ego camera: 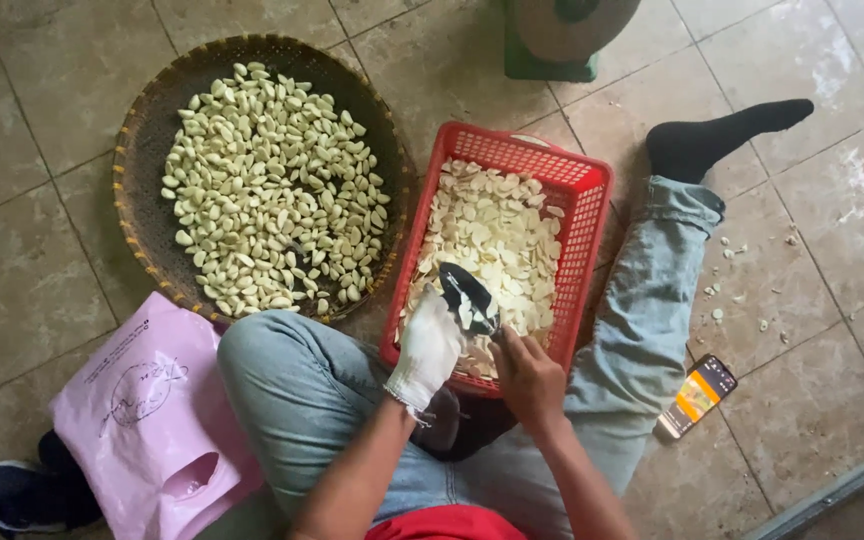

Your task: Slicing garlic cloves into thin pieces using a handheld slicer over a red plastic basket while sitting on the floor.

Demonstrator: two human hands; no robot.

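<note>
Head view: person sits on the tiled floor (42, 250), slicing garlic over a red basket (592, 190) of cut slices (497, 235). Gloved left hand (428, 348) is curled shut around a clove I can't really see. Bare right hand (530, 378) is closed on the knife (468, 297). Its blade runs up and left from the right hand, tip toward the woven tray (142, 150) of whole cloves (270, 185). My take: keep strokes short, fingertips tucked, slices dropping straight into the basket.
</note>
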